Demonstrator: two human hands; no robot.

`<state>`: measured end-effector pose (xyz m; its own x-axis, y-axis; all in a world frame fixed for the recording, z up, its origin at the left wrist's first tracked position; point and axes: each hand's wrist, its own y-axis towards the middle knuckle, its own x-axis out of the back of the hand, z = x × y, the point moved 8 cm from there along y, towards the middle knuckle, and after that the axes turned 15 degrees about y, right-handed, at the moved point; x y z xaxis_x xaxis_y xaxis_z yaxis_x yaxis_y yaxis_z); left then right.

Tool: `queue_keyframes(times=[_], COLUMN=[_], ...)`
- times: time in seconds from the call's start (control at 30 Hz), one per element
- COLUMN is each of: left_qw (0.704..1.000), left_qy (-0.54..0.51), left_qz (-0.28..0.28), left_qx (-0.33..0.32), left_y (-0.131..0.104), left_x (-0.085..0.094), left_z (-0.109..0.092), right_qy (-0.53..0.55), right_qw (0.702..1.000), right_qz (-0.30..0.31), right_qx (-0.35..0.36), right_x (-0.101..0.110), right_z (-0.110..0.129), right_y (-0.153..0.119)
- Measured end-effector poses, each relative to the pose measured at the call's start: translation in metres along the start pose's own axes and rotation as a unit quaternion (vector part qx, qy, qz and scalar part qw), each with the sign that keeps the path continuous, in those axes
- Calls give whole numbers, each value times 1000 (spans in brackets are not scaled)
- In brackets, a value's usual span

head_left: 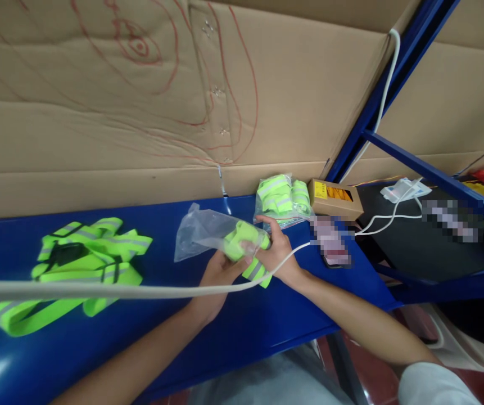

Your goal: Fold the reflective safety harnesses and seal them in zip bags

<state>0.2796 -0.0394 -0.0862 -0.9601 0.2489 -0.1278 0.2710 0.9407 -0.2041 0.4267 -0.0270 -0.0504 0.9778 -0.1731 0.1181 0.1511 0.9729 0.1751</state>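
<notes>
Both hands meet over the blue table at a clear plastic bag (202, 225) that has a bundled neon green strap (242, 233) with grey stripes partly inside. My left hand (220, 273) is closed round the lower side of the bag and bundle. On the right side, my right hand (277, 253) grips the bundle at the bag's mouth, its index finger raised. A loose end of the strap (257, 274) hangs out below the hands. To the left, a loose green reflective harness (90, 253) with black buckles lies spread on the table.
Filled clear bags (279, 197) of green straps stand at the back of the blue table (161, 225), beside a cardboard box (337, 199). A phone (330, 242) lies at right. A white cable (140, 291) crosses in front of the arms. A blue frame (368, 135) rises behind.
</notes>
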Motion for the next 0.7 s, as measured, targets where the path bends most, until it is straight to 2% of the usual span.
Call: queue_keyframes(times=[0.2, 0.33, 0.53, 0.7], left_qw=[997, 994, 998, 996], left_qy=[-72, -97, -22, 13], left_qz=[29, 42, 51, 89], left_qx=[30, 39, 10, 31], left_y=[2, 5, 6, 10], left_x=[-4, -3, 1, 4], left_z=[2, 5, 6, 8], right_qy=[-36, -51, -67, -112], right_qw=[998, 998, 997, 992], right_qz=[45, 28, -18, -9], right_qx=[12, 16, 19, 50], right_x=[-3, 1, 14, 20], right_z=[2, -2, 2, 13], right_y=[-5, -4, 2, 4])
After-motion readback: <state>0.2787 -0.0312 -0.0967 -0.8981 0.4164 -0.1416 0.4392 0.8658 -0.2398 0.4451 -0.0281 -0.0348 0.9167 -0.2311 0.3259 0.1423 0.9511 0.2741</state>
